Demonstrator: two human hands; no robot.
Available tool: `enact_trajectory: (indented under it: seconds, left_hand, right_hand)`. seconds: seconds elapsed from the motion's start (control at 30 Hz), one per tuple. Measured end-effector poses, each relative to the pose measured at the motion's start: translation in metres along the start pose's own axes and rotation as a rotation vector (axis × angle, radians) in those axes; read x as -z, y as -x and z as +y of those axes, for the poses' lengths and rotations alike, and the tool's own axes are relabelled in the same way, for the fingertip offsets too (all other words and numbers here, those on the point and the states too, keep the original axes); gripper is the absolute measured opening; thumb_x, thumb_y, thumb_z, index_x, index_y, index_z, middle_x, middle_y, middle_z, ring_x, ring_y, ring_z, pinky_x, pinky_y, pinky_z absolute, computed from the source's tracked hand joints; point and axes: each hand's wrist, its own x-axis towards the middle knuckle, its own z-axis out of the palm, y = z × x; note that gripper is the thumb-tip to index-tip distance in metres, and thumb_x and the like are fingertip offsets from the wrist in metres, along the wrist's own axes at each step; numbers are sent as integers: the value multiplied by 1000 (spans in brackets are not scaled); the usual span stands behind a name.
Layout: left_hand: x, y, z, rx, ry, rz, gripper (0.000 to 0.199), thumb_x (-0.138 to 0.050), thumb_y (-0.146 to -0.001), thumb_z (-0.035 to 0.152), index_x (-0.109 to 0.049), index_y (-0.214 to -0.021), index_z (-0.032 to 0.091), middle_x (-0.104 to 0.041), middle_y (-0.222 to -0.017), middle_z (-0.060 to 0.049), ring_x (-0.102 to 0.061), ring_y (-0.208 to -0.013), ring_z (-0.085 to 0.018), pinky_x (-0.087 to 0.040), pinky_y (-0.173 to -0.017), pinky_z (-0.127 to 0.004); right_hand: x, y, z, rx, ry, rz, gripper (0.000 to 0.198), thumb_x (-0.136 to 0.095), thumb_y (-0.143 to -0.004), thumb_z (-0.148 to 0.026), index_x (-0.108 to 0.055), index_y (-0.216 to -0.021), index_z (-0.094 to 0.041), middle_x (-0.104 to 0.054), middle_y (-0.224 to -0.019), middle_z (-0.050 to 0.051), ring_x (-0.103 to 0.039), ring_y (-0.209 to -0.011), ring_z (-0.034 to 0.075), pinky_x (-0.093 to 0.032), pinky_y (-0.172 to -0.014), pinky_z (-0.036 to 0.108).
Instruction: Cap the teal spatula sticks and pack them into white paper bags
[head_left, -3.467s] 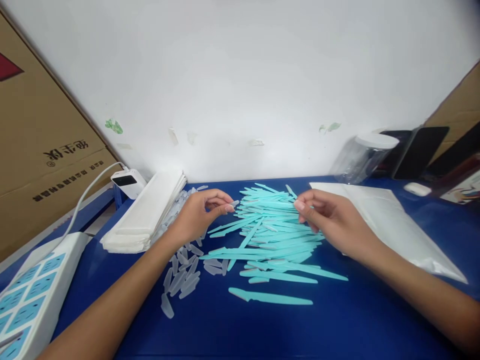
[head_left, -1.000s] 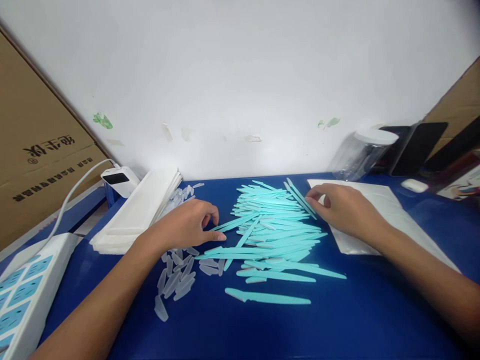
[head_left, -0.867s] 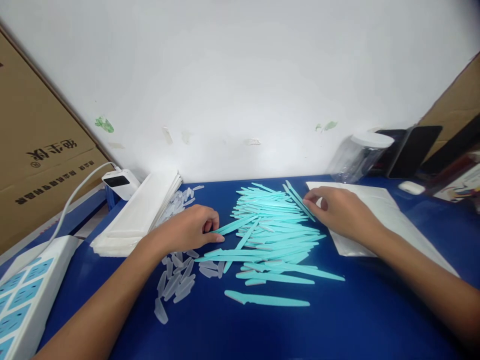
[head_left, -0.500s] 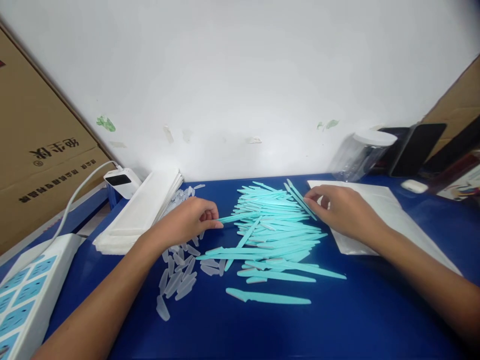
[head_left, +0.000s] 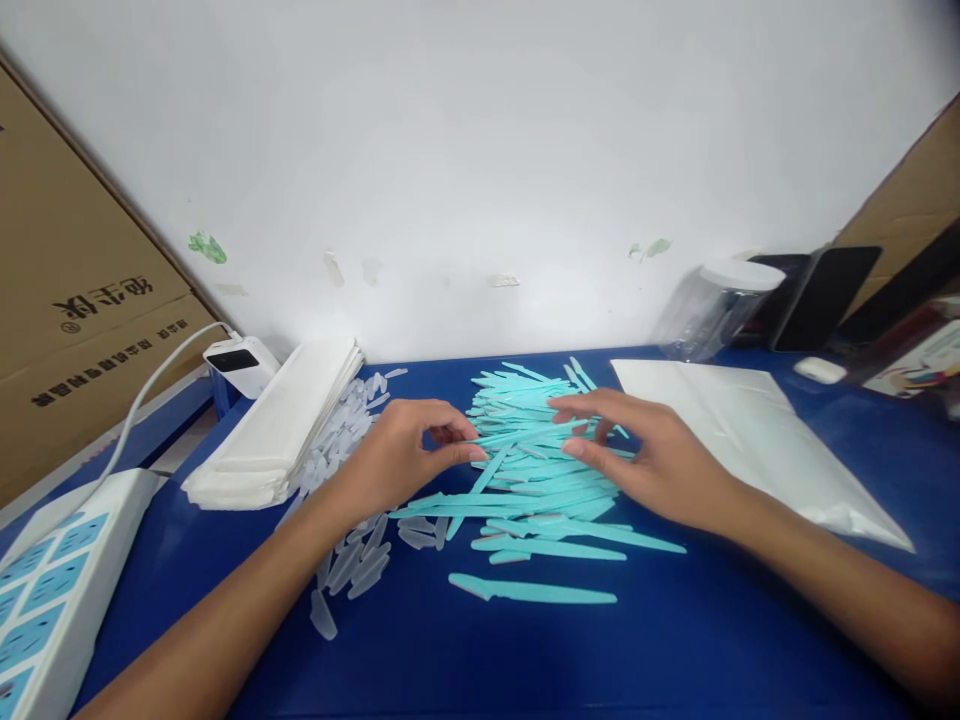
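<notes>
My left hand pinches one end of a turquoise eyebrow razor, held across the top of the pile. Around the razor's other end my right hand has its thumb and fingers spread, with a gap between them. Beneath both hands lies a heap of similar turquoise razors, mostly pointing sideways. One single razor rests apart at the front. Translucent blade caps are scattered to the left, partly hidden by my left hand and forearm.
A stack of white paper sleeves and a small white device with a cable sit on the left, behind a power strip. On the right are a white plastic bag, a clear jar and a white earbud case.
My left hand has moved right with the razor over the heap. My right hand has left the two razors at the back right and come left, fingers opening around the held razor's end.
</notes>
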Motion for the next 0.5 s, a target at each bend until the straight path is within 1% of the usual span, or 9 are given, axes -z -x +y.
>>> enact_trajectory:
  seconds: [0.07, 0.17, 0.23, 0.3, 0.4, 0.47, 0.5]
  left_hand:
    - [-11, 2, 3, -24, 23, -6, 20, -84, -96, 42, -83, -90, 23, -80, -92, -4, -71, -84, -20, -55, -76, -31]
    - [-21, 5, 4, -21, 48, -13, 21, -83, -98, 43, -83, -91, 23, -80, -92, -3, -71, -86, -20, -55, -76, -29]
    - [-25, 6, 3, -14, 68, -21, 22, -83, -98, 45, -84, -92, 24, -80, -92, -3, -72, -86, -20, -55, -76, -29]
    - [-26, 6, 1, -6, 71, -47, 23, -82, -99, 48, -85, -97, 25, -81, -95, -3, -73, -87, -20, -56, -77, -29]
    - [-21, 5, -4, -26, 0, -55, 33, -81, -98, 55, -85, -114, 26, -83, -112, -6, -76, -102, -25, -58, -87, -33]
    - [-9, 3, -10, -63, -126, -42, 45, -80, -96, 60, -82, -124, 25, -82, -121, -8, -75, -112, -29, -57, -96, -37]
    - [0, 2, -14, -77, -213, -40, 48, -78, -97, 62, -80, -127, 25, -82, -123, -9, -74, -114, -30, -56, -98, -40]
  right_hand:
    - [-3, 3, -4, 28, -53, -57, 32, -71, -106, -41, -78, -134, -28, -83, -123, 8, -78, -91, 22, -62, -71, 32]
    - [-5, 4, -9, 31, -103, -71, 23, -69, -107, -38, -82, -123, -28, -86, -111, 5, -79, -90, 21, -60, -67, 29]
    - [-5, 4, -11, -2, -124, -65, 20, -70, -106, -40, -84, -112, -27, -86, -104, 4, -79, -88, 21, -60, -68, 29]
    - [-4, 4, -11, -73, -149, -67, 22, -70, -105, -44, -84, -105, -27, -85, -98, 4, -78, -82, 20, -60, -68, 30]
    - [-4, 1, -8, -205, -195, -55, 29, -71, -103, -52, -83, -102, -25, -82, -90, 4, -71, -67, 18, -57, -60, 30]
    - [-3, -2, -4, -266, -224, -17, 35, -74, -99, -58, -83, -100, -24, -82, -88, 5, -68, -60, 17, -55, -54, 29]
    - [-2, -3, -2, -287, -237, 5, 38, -75, -97, -61, -82, -99, -23, -82, -88, 6, -66, -57, 17, -53, -51, 29]
